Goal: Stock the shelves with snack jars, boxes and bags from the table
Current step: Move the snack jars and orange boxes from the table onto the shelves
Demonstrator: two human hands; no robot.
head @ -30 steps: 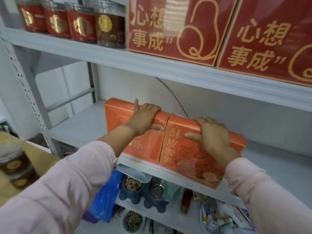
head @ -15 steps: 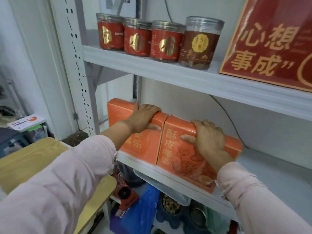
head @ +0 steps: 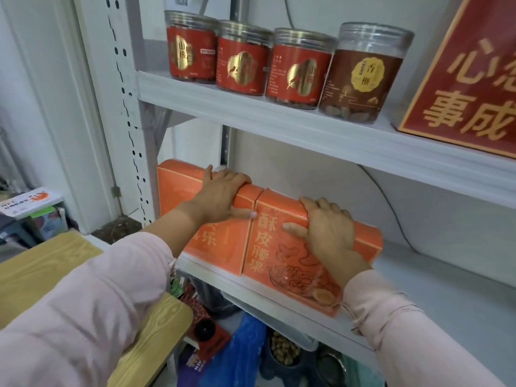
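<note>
A person in pale pink sleeves holds two orange snack boxes on the middle shelf [head: 446, 289] of a white metal rack. The left hand [head: 223, 196] grips the top of the left orange box [head: 178, 188], fingers curled over its upper edge and thumb laid flat on the front face. The right hand [head: 328, 227] grasps the right orange box [head: 268, 247] the same way, fingers hooked over the top and thumb stretched across the printed front. The two boxes stand at the shelf's front edge, side by side and touching, near the rack's left end. On the upper shelf [head: 279, 121], three red-labelled jars [head: 243, 62] stand in a row with a brown-labelled jar [head: 365, 76] just beside them. A large red box [head: 474, 88] with gold characters is further right. A wood-grain table [head: 42, 269] sits at lower left, and a blue bag [head: 240, 347] shows beneath the middle shelf.
</note>
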